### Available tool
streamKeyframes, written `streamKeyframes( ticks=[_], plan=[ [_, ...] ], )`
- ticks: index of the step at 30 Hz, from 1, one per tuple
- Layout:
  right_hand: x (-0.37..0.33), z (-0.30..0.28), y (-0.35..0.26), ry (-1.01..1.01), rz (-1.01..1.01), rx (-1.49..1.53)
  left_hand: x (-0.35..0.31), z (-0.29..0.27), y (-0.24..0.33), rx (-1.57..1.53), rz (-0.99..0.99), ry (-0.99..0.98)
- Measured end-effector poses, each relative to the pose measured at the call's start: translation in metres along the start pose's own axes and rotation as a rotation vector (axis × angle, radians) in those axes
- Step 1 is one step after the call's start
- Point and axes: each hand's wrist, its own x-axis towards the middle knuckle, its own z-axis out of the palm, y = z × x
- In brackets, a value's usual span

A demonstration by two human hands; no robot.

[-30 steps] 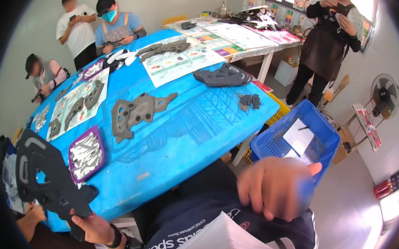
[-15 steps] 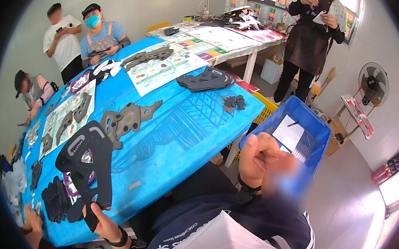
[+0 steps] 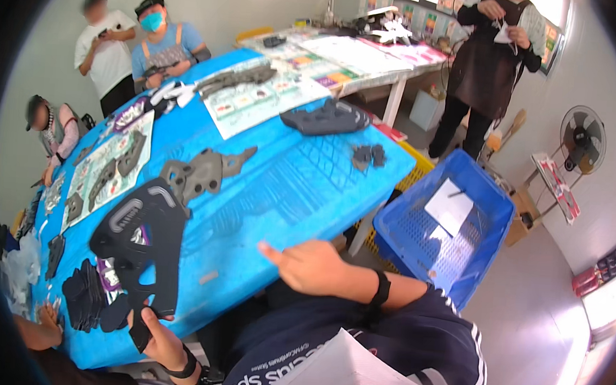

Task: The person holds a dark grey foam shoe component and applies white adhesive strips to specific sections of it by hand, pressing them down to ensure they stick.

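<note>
Head view, looking down over the blue table (image 3: pixel 280 191): nearest the table's near edge, the left hand (image 3: pixel 154 338) is clenched around the lower tip of a large black flat panel (image 3: pixel 139 235), a cut-out piece with slots, which it holds tilted up above the table's near left part. Just left of that panel, a stack of small black pieces (image 3: pixel 83 295) lies on the table, and another person's hand (image 3: pixel 50 314) rests beside the stack. The right hand (image 3: pixel 311 263) hangs loose and open over the table's near edge with one finger stretched toward the panel, grasping nothing; a dark band sits on its wrist. Right of the table, on the floor, stands a blue plastic crate (image 3: pixel 418 234) with white paper inside. Further along the table lies a grey flat part (image 3: pixel 203 173), close behind the black panel. Beyond it, near the table's right edge, are two small dark scraps (image 3: pixel 368 156) and a dark moulded piece (image 3: pixel 324 117) on the far side. Printed sheets (image 3: pixel 261 101) cover the table's far end. Past the table, several people stand or sit by the wall.
</note>
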Motion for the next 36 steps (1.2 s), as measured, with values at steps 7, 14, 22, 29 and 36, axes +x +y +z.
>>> streamKeyframes(
  ticks=[7,14,22,29,36],
  plan=[
    [0.072,-0.057,0.022,0.097,0.360,0.945,0.002,0.009,0.005,-0.017,-0.083,-0.103],
    [0.045,-0.039,0.026,0.097,0.255,1.047,-0.006,-0.004,0.006,0.021,-0.049,-0.067],
    [0.026,-0.074,0.039,0.827,0.009,-0.430,-0.005,-0.003,0.003,0.005,-0.031,-0.141],
    [0.018,-0.097,0.019,0.457,-0.020,-0.206,-0.009,-0.009,0.001,0.132,0.038,-0.055],
    [-0.004,-0.074,0.022,0.266,-0.179,0.731,-0.002,-0.018,-0.003,0.163,0.138,0.034]
  ],
)
